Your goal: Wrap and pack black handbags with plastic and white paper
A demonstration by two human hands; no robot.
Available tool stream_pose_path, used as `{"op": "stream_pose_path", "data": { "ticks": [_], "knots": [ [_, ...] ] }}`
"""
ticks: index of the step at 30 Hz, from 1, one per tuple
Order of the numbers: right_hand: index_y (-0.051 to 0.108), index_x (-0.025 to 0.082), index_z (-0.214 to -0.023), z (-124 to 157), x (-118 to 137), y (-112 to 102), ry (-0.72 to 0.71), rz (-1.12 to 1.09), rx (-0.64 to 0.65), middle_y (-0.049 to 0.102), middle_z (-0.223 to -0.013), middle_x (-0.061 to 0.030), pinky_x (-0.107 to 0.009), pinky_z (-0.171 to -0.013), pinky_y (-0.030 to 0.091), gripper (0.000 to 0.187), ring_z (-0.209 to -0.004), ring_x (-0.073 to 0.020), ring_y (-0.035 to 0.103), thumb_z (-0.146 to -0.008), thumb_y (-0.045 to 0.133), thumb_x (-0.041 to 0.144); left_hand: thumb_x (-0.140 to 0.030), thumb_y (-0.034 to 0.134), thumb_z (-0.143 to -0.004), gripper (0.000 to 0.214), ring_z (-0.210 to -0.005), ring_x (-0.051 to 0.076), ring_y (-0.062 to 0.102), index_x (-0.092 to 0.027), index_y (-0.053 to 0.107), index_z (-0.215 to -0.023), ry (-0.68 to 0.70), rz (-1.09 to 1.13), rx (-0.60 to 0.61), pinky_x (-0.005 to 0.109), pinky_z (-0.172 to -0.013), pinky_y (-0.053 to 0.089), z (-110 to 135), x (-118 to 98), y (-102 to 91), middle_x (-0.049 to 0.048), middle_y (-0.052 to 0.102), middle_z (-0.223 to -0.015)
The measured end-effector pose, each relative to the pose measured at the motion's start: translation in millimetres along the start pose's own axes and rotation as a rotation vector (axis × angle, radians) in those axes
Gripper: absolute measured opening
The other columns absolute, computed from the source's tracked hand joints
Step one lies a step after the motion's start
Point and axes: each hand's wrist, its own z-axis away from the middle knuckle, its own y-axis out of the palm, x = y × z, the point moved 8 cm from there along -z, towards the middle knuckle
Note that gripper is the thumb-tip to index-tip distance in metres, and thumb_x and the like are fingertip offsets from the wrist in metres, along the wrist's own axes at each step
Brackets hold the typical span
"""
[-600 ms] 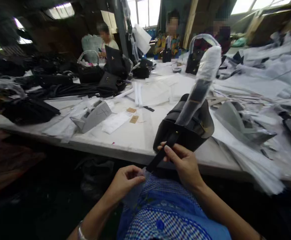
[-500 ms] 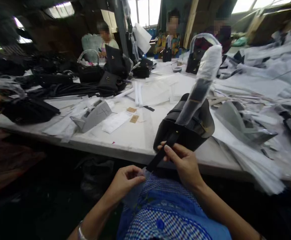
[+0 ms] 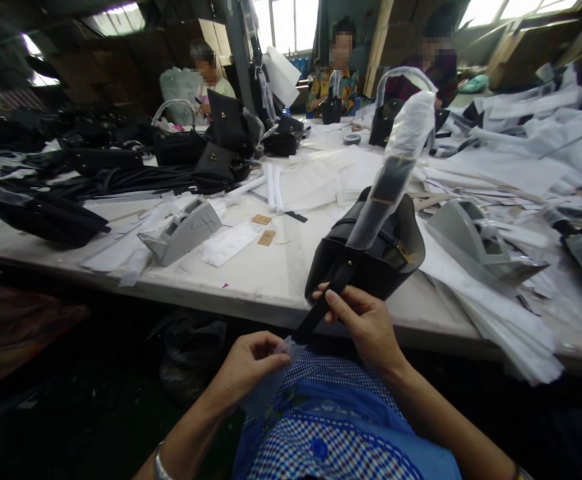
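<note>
A black handbag (image 3: 321, 267) stands at the table's front edge, its mouth open toward me. From it rises a handle wrapped in clear plastic (image 3: 411, 127). A black strap (image 3: 313, 319) slants down from the bag toward my lap. My right hand (image 3: 371, 327) pinches this strap just below the bag, thumb on top. My left hand (image 3: 253, 363) is closed on a thin clear plastic sleeve (image 3: 271, 387) at the strap's lower end. How far the strap reaches inside the sleeve is hard to make out.
Grey tape dispensers stand left (image 3: 185, 230) and right (image 3: 481, 247) of the bag. Brown tags (image 3: 265, 238) and a white packet (image 3: 231, 247) lie between. Black bags (image 3: 45, 213) pile up at left, white sheets (image 3: 491, 313) at right. Several people work across the table.
My hands keep nearly the same hold on strap and sleeve. The view has shifted slightly. A person's arm at the far left has gone out of sight.
</note>
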Motion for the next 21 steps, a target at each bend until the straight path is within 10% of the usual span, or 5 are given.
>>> {"op": "stream_pose_path", "data": {
  "ticks": [21],
  "knots": [
    [0.076, 0.021, -0.103, 0, 1, 0, 0.014, 0.067, 0.006, 0.076, -0.099, -0.0056, -0.023, -0.064, 0.054, 0.023, -0.062, -0.0090, 0.061, -0.089, 0.070, 0.039, -0.038, 0.080, -0.072, 0.026, -0.077, 0.020, 0.068, -0.016, 0.076, -0.085, 0.101, -0.151, -0.115, 0.028, -0.072, 0.050, 0, -10, -6.2, 0.0065, 0.076, -0.084]
  ]
}}
